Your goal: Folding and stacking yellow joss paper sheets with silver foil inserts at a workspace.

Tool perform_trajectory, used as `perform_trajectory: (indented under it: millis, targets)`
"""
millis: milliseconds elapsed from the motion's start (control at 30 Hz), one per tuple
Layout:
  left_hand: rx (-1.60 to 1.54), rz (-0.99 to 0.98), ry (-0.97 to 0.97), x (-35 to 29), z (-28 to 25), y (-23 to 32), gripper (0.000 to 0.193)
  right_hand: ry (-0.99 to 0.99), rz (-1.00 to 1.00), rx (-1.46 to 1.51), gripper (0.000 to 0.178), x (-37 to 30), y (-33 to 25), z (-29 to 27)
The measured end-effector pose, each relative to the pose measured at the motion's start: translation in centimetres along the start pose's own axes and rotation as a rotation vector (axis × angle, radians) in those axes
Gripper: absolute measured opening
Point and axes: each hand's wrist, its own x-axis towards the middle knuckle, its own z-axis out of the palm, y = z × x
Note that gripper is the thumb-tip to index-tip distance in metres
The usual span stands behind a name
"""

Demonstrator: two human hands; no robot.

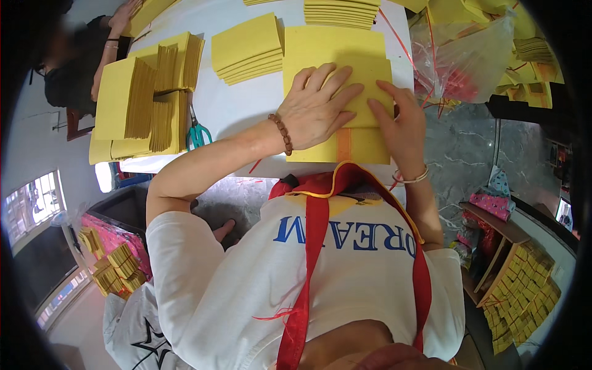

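Observation:
Yellow paper sheets [308, 148] lie in front of me at the near edge of the white table, with an orange strip [344, 145] showing on the lower part. My left hand [320, 102] rests flat on the paper, fingers spread. At the right edge of the sheets is my right hand [399, 120], its thumb and index finger apart, the thumb touching the paper. The other right fingers are partly hidden. A fanned stack of folded yellow paper [246, 46] lies just beyond my left hand.
Thick yellow paper stacks [117, 98] fill the table's left side, beside teal-handled scissors [198, 134]. Another stack [342, 13] sits at the far edge. A clear plastic bag [468, 61] and red strings are at right. A person's arm [105, 61] reaches in at far left.

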Motion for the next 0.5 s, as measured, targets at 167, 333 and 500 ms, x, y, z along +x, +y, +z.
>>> perform_trajectory:
  millis: [167, 333, 500]
  targets:
    - [0.037, -0.021, 0.016, 0.0, 0.1, 0.1, 0.042, -0.173, -0.695, -0.631, 0.051, -3.0, 0.4, -1.4]
    - [-0.059, -0.033, 0.027, -0.6, 0.0, -0.3, 0.044, -0.267, -0.569, -0.617, 0.055, -4.1, 0.7, -1.0]
    - [-0.114, 0.026, -0.016, -0.8, -1.0, -0.3, 0.045, -0.254, -0.548, -0.557, 0.05, -3.9, 1.0, -1.0]
